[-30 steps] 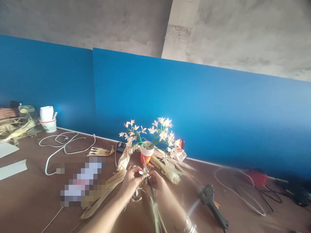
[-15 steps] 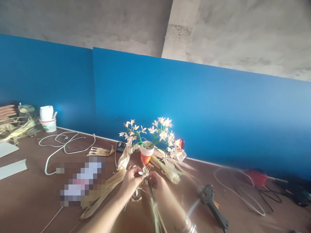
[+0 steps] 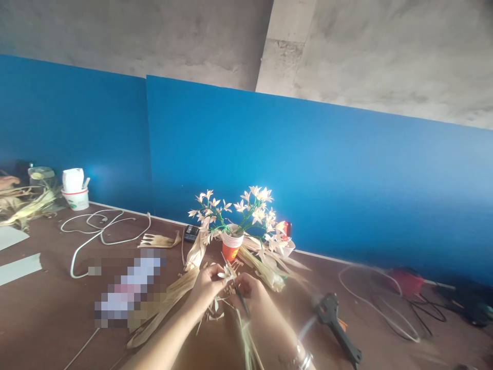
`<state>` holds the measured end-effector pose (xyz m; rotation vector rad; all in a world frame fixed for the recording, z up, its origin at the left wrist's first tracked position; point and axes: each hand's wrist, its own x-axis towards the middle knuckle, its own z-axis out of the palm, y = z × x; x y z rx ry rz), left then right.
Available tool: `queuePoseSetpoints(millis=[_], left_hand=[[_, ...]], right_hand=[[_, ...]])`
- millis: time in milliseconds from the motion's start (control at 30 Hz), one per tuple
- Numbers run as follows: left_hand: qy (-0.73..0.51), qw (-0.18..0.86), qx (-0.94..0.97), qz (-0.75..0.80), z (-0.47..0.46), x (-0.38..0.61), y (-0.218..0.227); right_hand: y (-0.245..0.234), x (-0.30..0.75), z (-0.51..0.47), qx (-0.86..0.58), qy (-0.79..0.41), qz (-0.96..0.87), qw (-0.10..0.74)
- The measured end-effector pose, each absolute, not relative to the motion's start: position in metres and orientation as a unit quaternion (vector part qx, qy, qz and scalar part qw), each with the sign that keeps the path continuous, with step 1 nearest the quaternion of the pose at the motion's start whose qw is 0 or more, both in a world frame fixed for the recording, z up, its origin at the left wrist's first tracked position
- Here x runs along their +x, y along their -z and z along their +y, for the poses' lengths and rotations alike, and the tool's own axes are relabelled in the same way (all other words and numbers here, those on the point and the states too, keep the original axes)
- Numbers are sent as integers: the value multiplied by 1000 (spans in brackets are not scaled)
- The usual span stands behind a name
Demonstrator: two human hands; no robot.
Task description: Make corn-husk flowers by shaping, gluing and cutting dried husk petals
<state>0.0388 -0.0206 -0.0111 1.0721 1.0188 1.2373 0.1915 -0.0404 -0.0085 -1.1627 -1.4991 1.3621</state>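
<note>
My left hand and my right hand meet over the brown table, both closed in a pinch. Between them is a small pale husk flower. My right hand also grips a thin dark tool whose tip points at the flower. Dried corn husks lie under my left forearm. Just behind my hands stands an orange paper cup holding a bunch of pale husk flowers on green stems.
A black glue gun lies to the right, with white and dark cables and a red box beyond. White cord, a white bowl and another person's hand over husks are at the far left. A blue wall backs the table.
My hands have shifted slightly around the small flower. The other person's hand at the far left has drawn back toward the edge.
</note>
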Motion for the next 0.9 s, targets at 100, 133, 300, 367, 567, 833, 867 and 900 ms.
queuePoseSetpoints(millis=[100, 133, 300, 367, 567, 833, 867, 900], left_hand=[[-531, 578, 445, 430, -22, 38, 8], [-533, 579, 444, 429, -22, 38, 8], [-535, 583, 444, 421, -22, 38, 8], [-535, 583, 446, 419, -22, 38, 9], [-534, 588, 444, 415, -21, 38, 13], [-534, 605, 429, 406, -19, 38, 18], [-533, 611, 423, 403, -19, 38, 19], [-532, 615, 420, 402, -19, 38, 19]], right_hand=[[4, 193, -42, -444, -549, -596, 382], [3, 193, -42, -439, -551, -597, 383], [0, 192, -44, -445, -553, -593, 380], [0, 192, -45, -449, -543, -601, 377], [8, 195, -41, -455, -523, -610, 383], [9, 196, -42, -461, -511, -617, 381], [7, 197, -42, -468, -504, -621, 375], [6, 198, -42, -476, -494, -627, 369]])
